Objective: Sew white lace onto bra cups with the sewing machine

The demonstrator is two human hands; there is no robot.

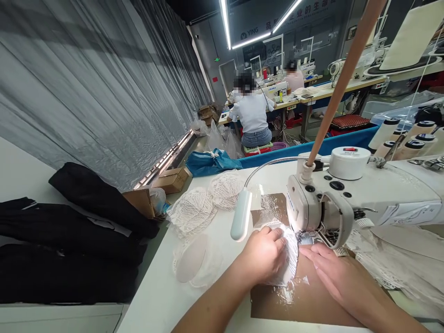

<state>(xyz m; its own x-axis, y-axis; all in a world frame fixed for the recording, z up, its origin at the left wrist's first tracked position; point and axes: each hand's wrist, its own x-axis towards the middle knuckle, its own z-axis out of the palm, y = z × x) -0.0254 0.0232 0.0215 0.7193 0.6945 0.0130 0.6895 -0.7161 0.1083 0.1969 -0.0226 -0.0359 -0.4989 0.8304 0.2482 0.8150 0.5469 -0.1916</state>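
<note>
The left hand (265, 254) is resting on a white lace piece (290, 261) with its fingers bent over it; whether it is pinching the cloth cannot be told. The right hand (335, 268) is lying palm down with its fingers extended, not gripping, the fingertips sitting just beside the lace's right edge. The lace is lying mostly under and to the right of the left hand, between the two hands, its right edge bordering the machine's (305, 203) needle area. Its long axis is running away from the person, the far end leaning a little left and the near end narrowing toward the person.

Beneath, a brown sheet (274, 307) with shiny patches is covering part of the white table (159, 296). A lamp (242, 215) is hanging just beyond the left hand. Farther left, a pale oval (192, 259) is lying on sheer lace, and white lace stacks (192, 210) are sitting behind it. Pale fabric (405, 259) is lying to the right of the right hand.

Beyond the table, thread cones (384, 134) are standing at the right, a person in a white top (252, 113) is sitting at another table, and a grey curtain (104, 92) is hanging along the left.
</note>
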